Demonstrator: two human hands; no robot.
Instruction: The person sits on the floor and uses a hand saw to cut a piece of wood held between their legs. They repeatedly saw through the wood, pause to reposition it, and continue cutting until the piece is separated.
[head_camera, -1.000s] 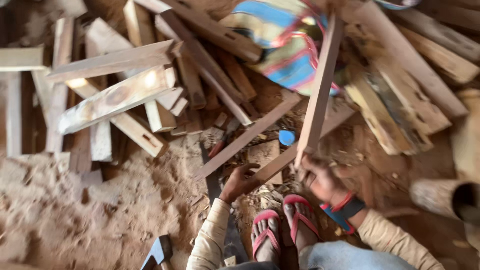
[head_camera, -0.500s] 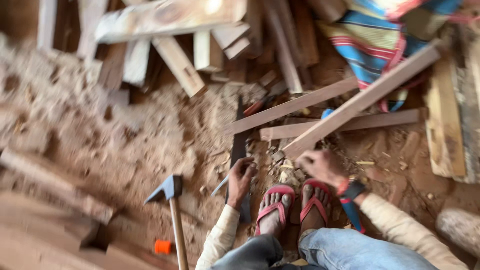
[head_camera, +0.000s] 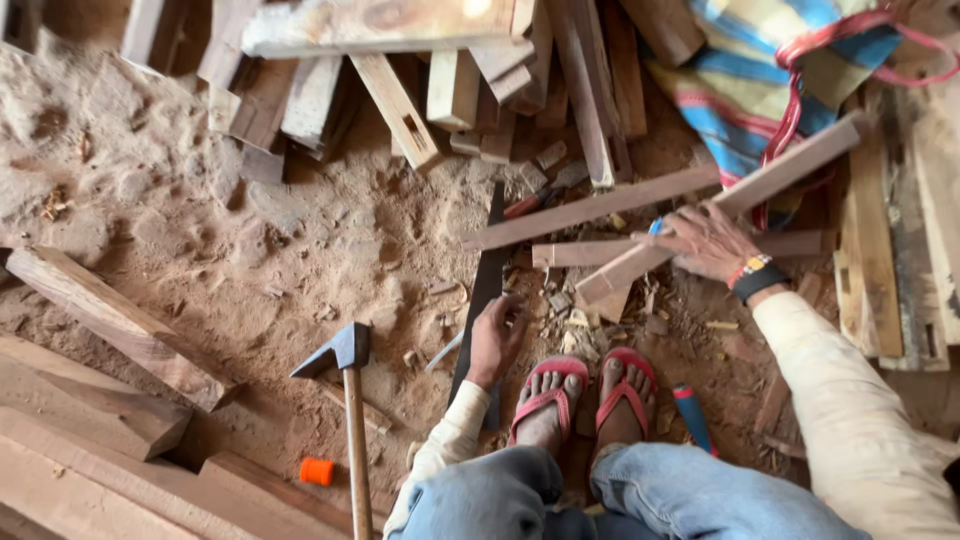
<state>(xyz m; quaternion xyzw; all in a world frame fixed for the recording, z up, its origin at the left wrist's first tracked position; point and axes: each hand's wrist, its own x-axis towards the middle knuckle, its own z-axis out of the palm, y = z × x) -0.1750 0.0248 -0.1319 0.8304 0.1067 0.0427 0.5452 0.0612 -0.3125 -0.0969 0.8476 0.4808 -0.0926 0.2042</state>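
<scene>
Two hands are busy below me: my right hand (head_camera: 712, 240) is closed around a long wooden slat (head_camera: 720, 205) slanting over other strips, while my left hand (head_camera: 497, 340) rests, fingers curled, on a dark flat bar (head_camera: 487, 290) in the sawdust. I judge the slat could slide off, being held near one end. Its far end meets the striped bag (head_camera: 760, 70); what my left palm covers, I cannot tell.

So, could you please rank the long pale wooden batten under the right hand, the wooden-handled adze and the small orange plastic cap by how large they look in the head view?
1. Long pale wooden batten, held by the right hand
2. Wooden-handled adze, though it lies nearer the camera
3. Small orange plastic cap, clearly smallest
</scene>
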